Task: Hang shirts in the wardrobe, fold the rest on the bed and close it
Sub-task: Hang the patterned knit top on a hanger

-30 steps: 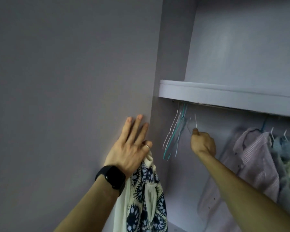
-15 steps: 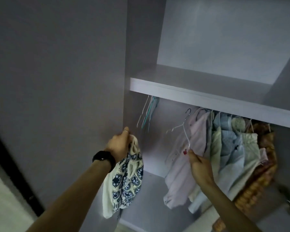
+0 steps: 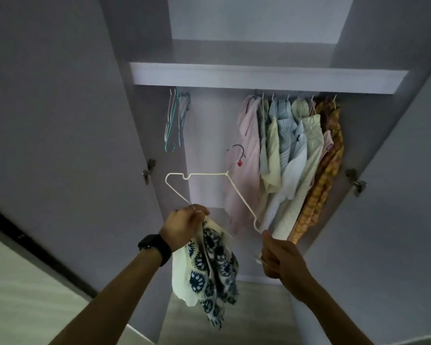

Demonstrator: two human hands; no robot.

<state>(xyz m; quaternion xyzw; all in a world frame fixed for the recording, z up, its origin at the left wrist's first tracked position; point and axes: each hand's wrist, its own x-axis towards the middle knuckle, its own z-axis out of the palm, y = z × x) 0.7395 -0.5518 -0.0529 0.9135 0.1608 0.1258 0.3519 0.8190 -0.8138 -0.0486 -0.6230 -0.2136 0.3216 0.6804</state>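
Tilting away from the person, the white hanger (image 3: 204, 174) is held in mid-air before the open wardrobe (image 3: 371, 120), hook up toward the hung shirts (image 3: 291, 155), long axis running left to right between the hands. The left hand (image 3: 184, 225) has its fingers curled round the hanger's lower bar and the patterned shirt (image 3: 209, 265), which dangles below; the right hand (image 3: 279, 257) grips the other end. Spare hangers (image 3: 173, 120) hang at the left under the shelf (image 3: 259, 77), above a pale floor (image 3: 222, 319)
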